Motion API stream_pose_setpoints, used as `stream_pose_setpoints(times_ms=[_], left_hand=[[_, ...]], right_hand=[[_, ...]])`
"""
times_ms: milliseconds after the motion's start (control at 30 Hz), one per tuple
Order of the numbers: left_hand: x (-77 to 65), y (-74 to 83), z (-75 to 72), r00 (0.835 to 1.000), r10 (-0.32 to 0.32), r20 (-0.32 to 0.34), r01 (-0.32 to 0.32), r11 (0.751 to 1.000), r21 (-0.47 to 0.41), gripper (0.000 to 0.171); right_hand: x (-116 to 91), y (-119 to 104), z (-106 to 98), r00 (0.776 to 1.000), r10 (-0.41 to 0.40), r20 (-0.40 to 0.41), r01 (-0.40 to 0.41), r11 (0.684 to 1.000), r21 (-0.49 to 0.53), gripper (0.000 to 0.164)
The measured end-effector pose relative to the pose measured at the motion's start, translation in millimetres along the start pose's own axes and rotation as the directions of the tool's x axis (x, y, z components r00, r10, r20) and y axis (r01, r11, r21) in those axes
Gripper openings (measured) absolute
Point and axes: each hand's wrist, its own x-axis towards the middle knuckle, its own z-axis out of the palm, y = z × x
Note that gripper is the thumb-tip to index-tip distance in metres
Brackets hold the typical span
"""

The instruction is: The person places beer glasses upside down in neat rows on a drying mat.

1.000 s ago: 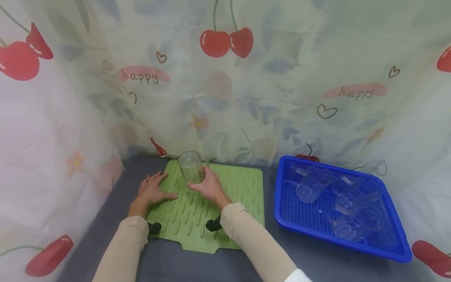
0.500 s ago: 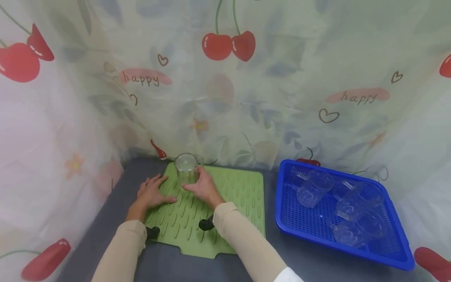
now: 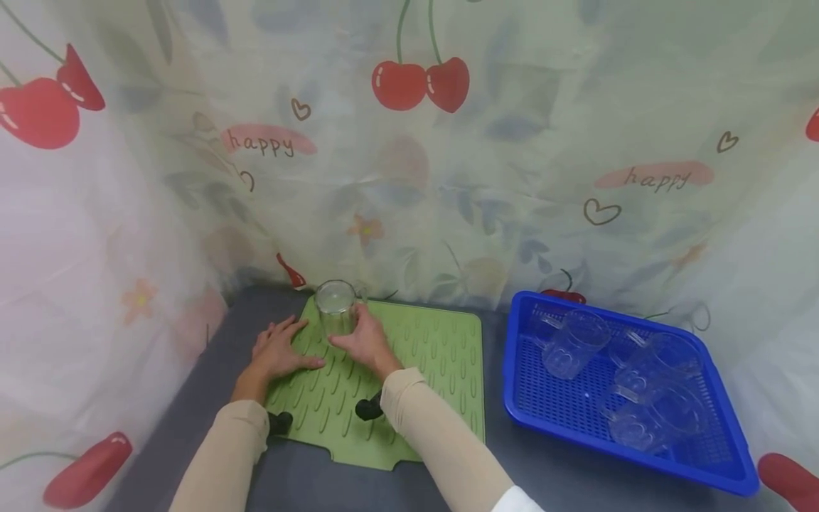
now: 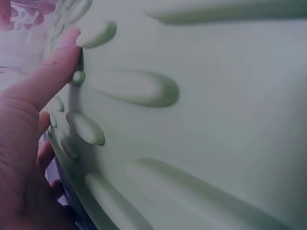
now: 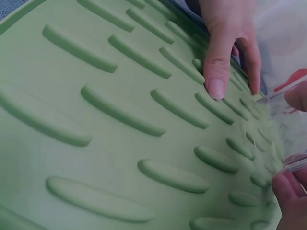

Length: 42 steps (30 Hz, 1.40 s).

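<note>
A clear glass mug (image 3: 336,307) stands at the back left of the green ridged drying mat (image 3: 441,355), its handle turned to the back right. My right hand (image 3: 366,338) grips the mug's side, thumb in front and fingers behind. In the right wrist view, the thumb and fingers (image 5: 289,191) hold the glass at the frame's edge. My left hand (image 3: 279,350) rests spread on the mat's left edge, to the left of the mug. Its thumb (image 4: 53,72) lies on the mat's ridges in the left wrist view.
A blue plastic basket (image 3: 512,355) with several clear glass mugs (image 3: 576,345) lying in it stands on the grey table (image 3: 448,491) to the right. A cherry-patterned curtain (image 3: 409,213) closes in the back and sides.
My right hand has moved left with the mug and set it more upright on the back left of the mat. The left hand has stayed in place.
</note>
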Motion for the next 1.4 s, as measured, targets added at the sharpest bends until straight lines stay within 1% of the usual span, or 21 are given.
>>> stream_pose_setpoints(times_ms=[100,233,333,400,667,867,1033,1167,1267,1400], left_hand=[[-0.6,-0.9,1.5,1.000,0.003,-0.001,-0.003,1.000,-0.009,0.110],[-1.1,-0.8,1.6,1.000,0.003,-0.001,-0.003,1.000,-0.012,0.110],[-1.1,-0.8,1.2,1.000,0.000,-0.001,0.000,1.000,-0.009,0.110],[-0.9,-0.3,0.9,1.000,0.000,-0.003,0.000,1.000,-0.012,0.110],[-2.1,3.9,-1.1,1.000,0.008,0.009,-0.008,1.000,-0.006,0.109],[-0.7,0.5,-2.0,1.000,0.002,0.007,-0.002,1.000,0.002,0.109],[0.3,-3.4,-1.0,1.000,0.006,0.014,-0.006,1.000,0.006,0.111],[0.1,-3.7,0.8,1.000,0.006,0.013,-0.006,1.000,0.005,0.111],[0.2,-3.0,3.1,1.000,0.014,0.006,-0.014,1.000,0.009,0.110],[0.2,-3.3,2.4,1.000,0.022,0.005,-0.022,0.999,0.030,0.110]], right_hand=[[-1,1,1,1.000,0.023,0.005,-0.023,1.000,-0.004,0.074],[0,2,2,0.999,0.049,0.014,-0.048,0.997,-0.053,0.077],[1,-2,2,0.998,0.063,0.025,-0.060,0.994,-0.089,0.080],[1,-5,2,0.997,0.070,0.032,-0.067,0.993,-0.095,0.081],[0,-9,0,0.996,0.076,0.036,-0.072,0.992,-0.108,0.084],[-2,-9,-3,0.996,0.072,0.050,-0.064,0.988,-0.137,0.089],[-3,-8,-6,0.996,0.050,0.069,-0.038,0.985,-0.169,0.088],[-5,-7,-10,0.996,0.000,0.085,0.019,0.975,-0.219,0.084],[-8,-6,-15,0.995,-0.033,0.092,0.057,0.961,-0.270,0.082],[-11,-5,-21,0.993,-0.035,0.112,0.074,0.927,-0.368,0.083]])
